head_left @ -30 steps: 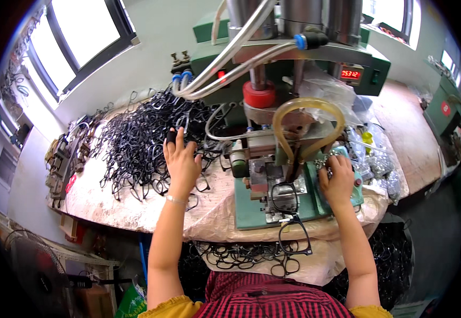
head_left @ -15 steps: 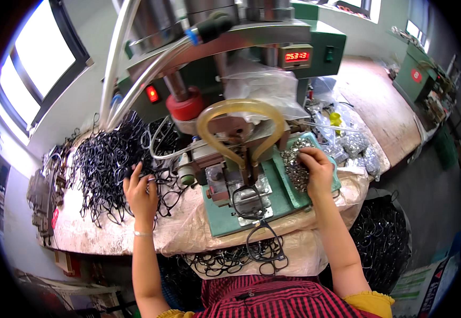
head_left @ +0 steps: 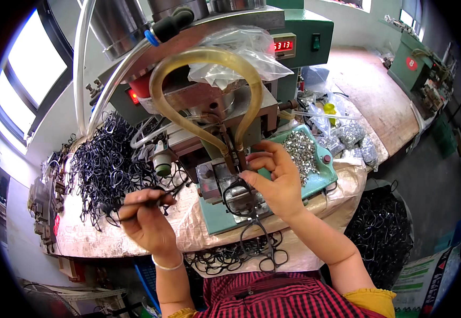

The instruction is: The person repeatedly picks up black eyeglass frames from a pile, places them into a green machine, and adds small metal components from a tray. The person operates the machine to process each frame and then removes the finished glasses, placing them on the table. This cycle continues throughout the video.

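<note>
My left hand (head_left: 150, 225) is closed around a black eyeglass frame (head_left: 179, 188), lifted off the bench in front of the pile. Over the machine's metal fixture (head_left: 213, 185), my right hand (head_left: 281, 183) brings thumb and bent fingers close together by the two upright prongs (head_left: 235, 160). Whatever those fingertips pinch is too small to make out. Another black eyeglass frame (head_left: 226, 204) sits at the fixture just below the right thumb. A further dark frame (head_left: 251, 229) hangs over the green base's front edge. Right of that hand, a turquoise tray (head_left: 315, 186) contains small shiny metal pieces (head_left: 300, 151).
A large tangle of black eyeglass frames (head_left: 103, 164) covers the bench's left. More frames (head_left: 209, 261) lie along the front edge. A yellowish looped hose (head_left: 159, 79) arches above the fixture. Clear bags of metal parts (head_left: 351, 135) stand behind the tray. A dark sack of frames (head_left: 379, 228) is at lower right.
My right hand has left the tray of metal pieces and moved left to the fixture. My left hand has come nearer and now grips an eyeglass frame. The view has shifted closer to the machine.
</note>
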The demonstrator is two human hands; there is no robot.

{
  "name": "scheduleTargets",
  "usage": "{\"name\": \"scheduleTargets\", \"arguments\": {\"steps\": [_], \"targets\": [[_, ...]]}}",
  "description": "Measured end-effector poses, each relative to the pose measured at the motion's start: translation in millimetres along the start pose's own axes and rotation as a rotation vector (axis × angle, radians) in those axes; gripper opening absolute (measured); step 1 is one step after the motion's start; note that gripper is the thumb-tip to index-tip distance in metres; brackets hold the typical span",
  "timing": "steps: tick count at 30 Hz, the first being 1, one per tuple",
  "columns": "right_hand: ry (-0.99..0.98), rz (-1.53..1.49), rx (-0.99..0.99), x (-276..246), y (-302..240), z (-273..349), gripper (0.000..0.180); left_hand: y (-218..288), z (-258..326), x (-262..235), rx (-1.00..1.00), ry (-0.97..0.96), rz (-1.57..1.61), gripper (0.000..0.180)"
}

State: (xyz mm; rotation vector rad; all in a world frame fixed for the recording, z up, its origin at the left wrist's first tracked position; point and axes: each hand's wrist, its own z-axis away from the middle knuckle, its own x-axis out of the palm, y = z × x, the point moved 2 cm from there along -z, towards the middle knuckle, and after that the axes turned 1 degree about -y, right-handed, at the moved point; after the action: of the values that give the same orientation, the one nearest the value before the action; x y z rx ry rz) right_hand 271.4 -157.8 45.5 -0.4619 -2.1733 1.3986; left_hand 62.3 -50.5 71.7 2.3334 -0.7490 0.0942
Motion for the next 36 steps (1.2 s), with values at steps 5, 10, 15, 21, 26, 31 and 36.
{"name": "scheduleTargets", "arguments": {"steps": [5, 10, 15, 21, 26, 31, 36], "targets": [[-0.031, -0.164, 0.079, 10.7, -4.7, 3.5, 0.055, 21.4, -41.7, 40.8, 0.053, -0.196, -0.141, 0.018], [-0.077, 0.049, 0.012, 8.2, -31.9, 21.4, 0.058, 24.7, -20.5, 42.8, 0.071, -0.234, -0.285, 0.004], [0.154, 0.407, -0.089, -57.9, -1.3, 1.8, 0.044, 12.7, 16.5, 67.4, 0.291, -0.731, -0.460, 0.018], [0.094, 1.086, -0.360, -81.0, 36.7, 0.8, 0.012, 2.8, 23.2, 67.3, 0.307, -0.800, -0.469, 0.019], [-0.206, 1.351, -0.392, -35.0, 60.0, -22.2, 0.007, 7.9, 23.9, 65.6, 0.273, -0.778, -0.486, 0.021], [-0.301, 1.454, -0.491, -38.7, 82.7, -33.5, 0.018, 15.0, 51.0, 61.7, 0.152, -0.703, -0.569, 0.030], [0.052, 1.059, -0.350, -60.2, 31.2, -9.8, 0.010, 56.2, 80.3, 4.5, 0.344, -0.293, -0.961, 0.022]]}}
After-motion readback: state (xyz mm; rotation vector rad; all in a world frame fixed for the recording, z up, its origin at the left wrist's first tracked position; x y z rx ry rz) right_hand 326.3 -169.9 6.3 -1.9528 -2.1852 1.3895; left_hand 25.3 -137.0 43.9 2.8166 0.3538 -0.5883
